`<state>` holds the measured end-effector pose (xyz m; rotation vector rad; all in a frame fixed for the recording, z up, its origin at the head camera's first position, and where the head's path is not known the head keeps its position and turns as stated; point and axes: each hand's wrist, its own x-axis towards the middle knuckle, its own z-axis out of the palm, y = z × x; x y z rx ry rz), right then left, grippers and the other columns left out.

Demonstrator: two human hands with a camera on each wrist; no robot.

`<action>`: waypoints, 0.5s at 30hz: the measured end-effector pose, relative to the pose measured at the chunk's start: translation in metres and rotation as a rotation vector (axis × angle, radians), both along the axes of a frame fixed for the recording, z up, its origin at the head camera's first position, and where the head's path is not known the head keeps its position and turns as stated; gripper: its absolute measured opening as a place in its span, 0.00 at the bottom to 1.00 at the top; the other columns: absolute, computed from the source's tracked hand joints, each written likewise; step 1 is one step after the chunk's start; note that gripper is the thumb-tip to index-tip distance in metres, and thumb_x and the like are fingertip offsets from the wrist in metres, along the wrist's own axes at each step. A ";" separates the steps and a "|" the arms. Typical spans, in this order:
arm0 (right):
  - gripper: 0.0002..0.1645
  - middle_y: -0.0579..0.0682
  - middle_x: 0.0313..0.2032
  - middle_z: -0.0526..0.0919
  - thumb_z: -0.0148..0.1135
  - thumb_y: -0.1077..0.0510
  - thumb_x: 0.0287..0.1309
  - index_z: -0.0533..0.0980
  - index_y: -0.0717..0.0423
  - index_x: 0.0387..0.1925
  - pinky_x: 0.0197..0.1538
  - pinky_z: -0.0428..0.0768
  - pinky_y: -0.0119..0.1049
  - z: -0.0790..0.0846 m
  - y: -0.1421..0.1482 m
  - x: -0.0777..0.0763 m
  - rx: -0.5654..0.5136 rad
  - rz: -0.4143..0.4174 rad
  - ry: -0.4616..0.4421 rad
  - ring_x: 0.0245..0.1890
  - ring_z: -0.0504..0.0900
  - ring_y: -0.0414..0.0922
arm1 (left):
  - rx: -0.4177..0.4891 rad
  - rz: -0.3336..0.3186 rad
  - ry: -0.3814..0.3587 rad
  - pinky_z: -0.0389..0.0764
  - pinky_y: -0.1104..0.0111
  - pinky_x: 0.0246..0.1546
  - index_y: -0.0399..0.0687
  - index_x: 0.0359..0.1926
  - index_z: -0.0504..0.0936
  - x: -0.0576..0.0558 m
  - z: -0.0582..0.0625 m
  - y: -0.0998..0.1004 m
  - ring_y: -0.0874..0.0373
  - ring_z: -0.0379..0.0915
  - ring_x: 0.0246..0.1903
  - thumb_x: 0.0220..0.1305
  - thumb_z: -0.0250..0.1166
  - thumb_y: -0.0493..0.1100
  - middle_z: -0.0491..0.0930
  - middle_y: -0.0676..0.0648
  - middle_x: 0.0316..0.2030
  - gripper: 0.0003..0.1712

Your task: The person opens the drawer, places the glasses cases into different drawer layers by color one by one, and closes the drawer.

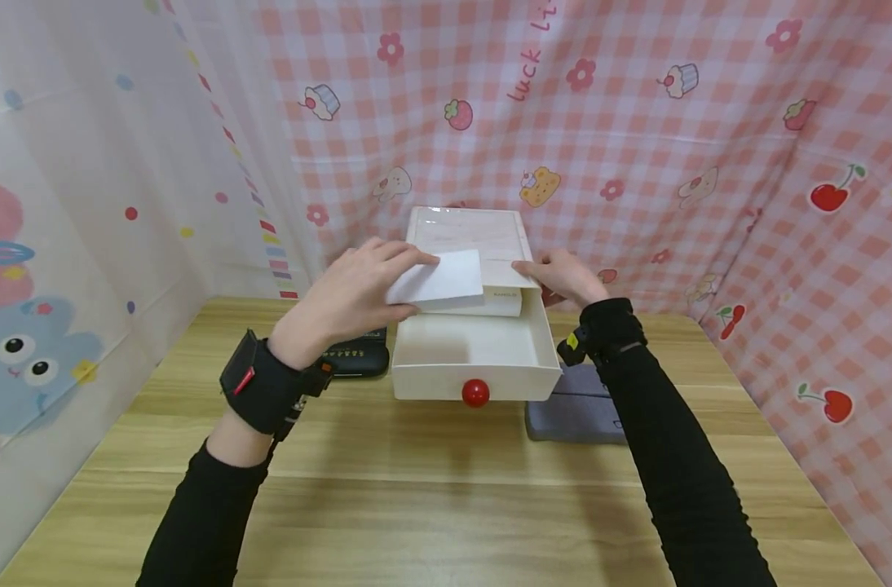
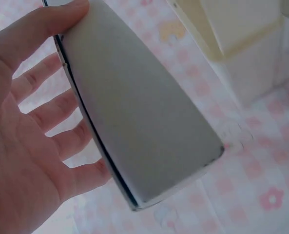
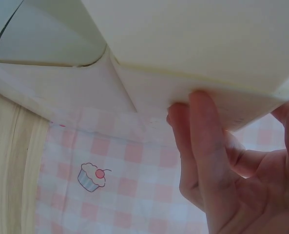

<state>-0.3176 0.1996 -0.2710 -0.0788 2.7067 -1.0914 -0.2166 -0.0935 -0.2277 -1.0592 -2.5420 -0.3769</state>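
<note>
My left hand (image 1: 354,289) holds a thin white box (image 1: 442,275) over the open drawer, fingers on the far side and thumb on the near side. A dark gap runs along one edge of that box (image 2: 129,112) in the left wrist view. Below it, a white drawer (image 1: 483,342) with a red round knob (image 1: 476,393) is pulled out of its housing (image 1: 464,224). Another white box (image 1: 506,302) with small print stands at the back of the drawer. My right hand (image 1: 567,275) grips the housing's front right corner; its fingers (image 3: 207,141) touch the side wall.
A black case (image 1: 358,357) with gold print lies left of the drawer. To the right, partly under my right forearm, is a grey fabric pouch (image 1: 574,412). A pink checked curtain (image 1: 607,139) hangs close behind the housing. Everything stands on a wooden table (image 1: 431,505).
</note>
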 end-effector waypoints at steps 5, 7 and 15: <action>0.30 0.59 0.44 0.76 0.48 0.39 0.62 0.69 0.61 0.50 0.42 0.81 0.41 0.001 0.000 -0.001 0.008 -0.011 -0.002 0.39 0.80 0.51 | -0.020 -0.083 -0.034 0.73 0.57 0.48 0.50 0.55 0.74 -0.009 -0.001 0.022 0.48 0.70 0.51 0.50 0.70 0.47 0.76 0.45 0.52 0.30; 0.30 0.59 0.43 0.76 0.48 0.39 0.62 0.69 0.62 0.49 0.40 0.81 0.40 0.001 0.000 -0.002 0.012 -0.014 -0.002 0.38 0.80 0.51 | -0.031 -0.113 -0.048 0.73 0.57 0.50 0.50 0.55 0.75 -0.013 -0.004 0.030 0.49 0.70 0.52 0.50 0.70 0.48 0.77 0.46 0.52 0.30; 0.31 0.57 0.40 0.76 0.49 0.38 0.61 0.69 0.63 0.48 0.40 0.81 0.39 0.001 0.000 -0.002 0.006 -0.010 -0.022 0.39 0.79 0.52 | -0.105 -0.138 -0.148 0.72 0.56 0.49 0.54 0.55 0.76 -0.027 -0.019 0.052 0.51 0.69 0.52 0.49 0.70 0.50 0.76 0.49 0.52 0.30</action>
